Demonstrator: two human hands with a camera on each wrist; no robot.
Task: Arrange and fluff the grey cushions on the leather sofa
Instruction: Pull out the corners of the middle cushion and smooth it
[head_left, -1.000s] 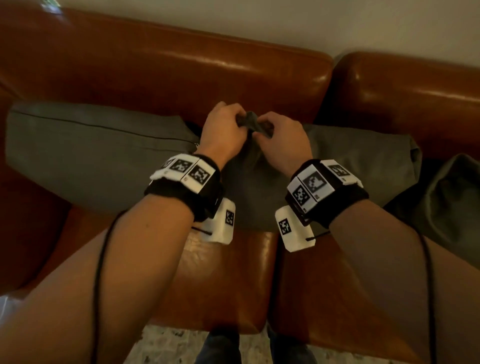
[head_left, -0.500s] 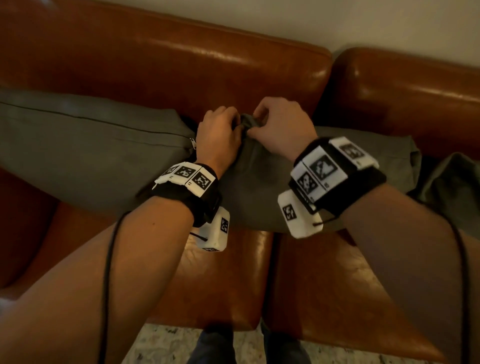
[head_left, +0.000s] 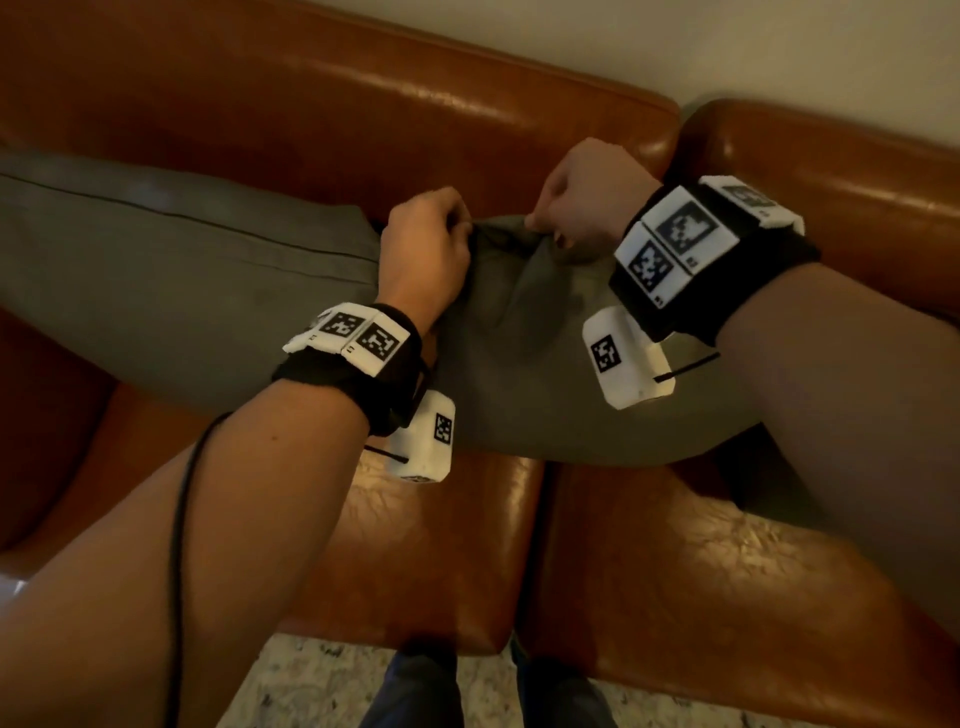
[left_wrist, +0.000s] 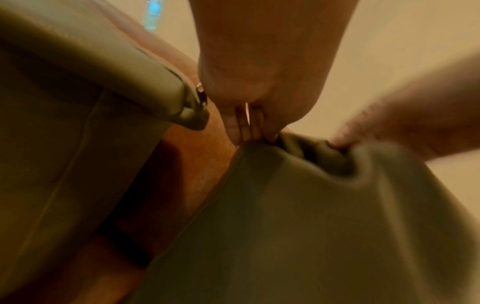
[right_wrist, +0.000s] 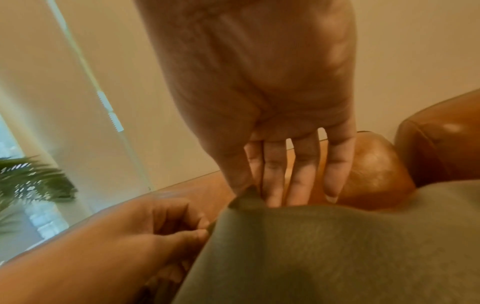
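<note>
We have both hands pinching the top corner of the middle grey cushion: our left hand gathers the fabric on the corner's left side, our right hand nips it between thumb and forefinger on the right, its other fingers fairly straight behind the edge. The cushion hangs down and toward us from that grip, its lower edge resting on the leather sofa seat across the gap between two seat pads, its long axis running left to right along the backrest. Both hands sit on the one corner, so we judge any lift or shake will swing the far right end, which our right forearm crosses. The left cushion lies just beside ours, lengthwise against the backrest. The left wrist view shows its zip pull at the near corner, barely a glint from the head; the right wrist view alone catches a leafy plant by the window.
</note>
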